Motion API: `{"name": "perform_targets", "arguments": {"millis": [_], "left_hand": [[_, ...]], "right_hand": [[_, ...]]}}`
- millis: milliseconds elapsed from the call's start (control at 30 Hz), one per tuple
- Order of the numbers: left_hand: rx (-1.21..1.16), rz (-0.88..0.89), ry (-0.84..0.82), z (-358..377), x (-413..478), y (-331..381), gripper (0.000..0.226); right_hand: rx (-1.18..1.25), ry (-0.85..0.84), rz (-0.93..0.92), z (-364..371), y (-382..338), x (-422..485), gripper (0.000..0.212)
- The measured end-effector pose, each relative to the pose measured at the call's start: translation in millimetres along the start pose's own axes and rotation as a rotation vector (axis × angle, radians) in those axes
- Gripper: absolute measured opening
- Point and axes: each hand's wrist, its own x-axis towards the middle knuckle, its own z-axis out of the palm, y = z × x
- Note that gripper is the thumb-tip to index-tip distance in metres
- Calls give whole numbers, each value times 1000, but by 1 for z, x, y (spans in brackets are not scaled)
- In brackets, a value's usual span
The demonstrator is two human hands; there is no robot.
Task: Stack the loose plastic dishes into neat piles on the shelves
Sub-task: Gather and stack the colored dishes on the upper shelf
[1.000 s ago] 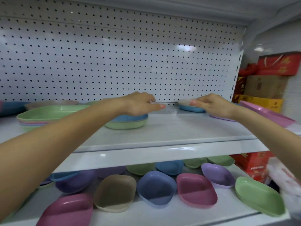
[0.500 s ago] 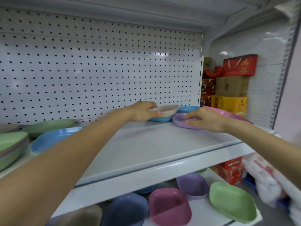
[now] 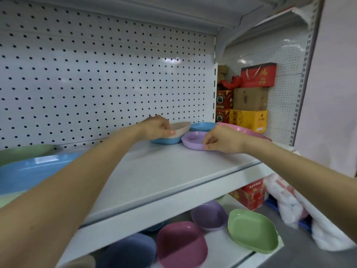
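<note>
On the upper shelf (image 3: 173,171), near the back right, my left hand (image 3: 157,126) grips the rim of a beige dish (image 3: 180,127) that sits tilted in a small blue dish (image 3: 167,140). My right hand (image 3: 222,140) pinches the near rim of a lilac dish (image 3: 193,139) lying flat beside them. Behind these lie another blue dish (image 3: 202,126) and a large pink tray (image 3: 243,130). At the far left a big blue tray (image 3: 29,171) and a green one (image 3: 23,152) lie on the same shelf.
The lower shelf (image 3: 222,246) holds loose dishes: green (image 3: 253,230), lilac (image 3: 209,215), magenta (image 3: 181,244), dark blue (image 3: 131,252). Red, brown and yellow boxes (image 3: 249,105) are stacked beyond the pegboard (image 3: 96,84). A white bag (image 3: 289,206) hangs at the lower right.
The view has swung right and closer. My left hand went from the blue-and-green pile at the left to the beige dish; my right hand now pinches the lilac dish's rim.
</note>
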Motion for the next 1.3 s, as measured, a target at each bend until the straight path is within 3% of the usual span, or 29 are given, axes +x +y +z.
{"name": "perform_targets", "arguments": {"millis": [100,267,433,567,800,1100,1300], "left_hand": [[-45,42,43,1,-3,-2,12],[-76,54,177,-5,-15,9,17],[-245,81,366,-46,-42,33,15],[-315,65,316,-87,-81,42,9],[-171,-77,343,-140,-181,15,12],[237,-238,420,-165,-307,-53,12],[180,-279,394,-159,-347,-85,17]], "right_hand": [[16,50,28,-2,-1,-6,10],[-11,186,97,-10,-8,-17,7],[207,361,107,-24,-29,-24,9],[361,412,72,-34,-57,-28,13],[430,357,-81,-26,-121,-26,20],[431,236,-361,0,-234,-11,8],[357,139,-397,18,-265,-1,5]]}}
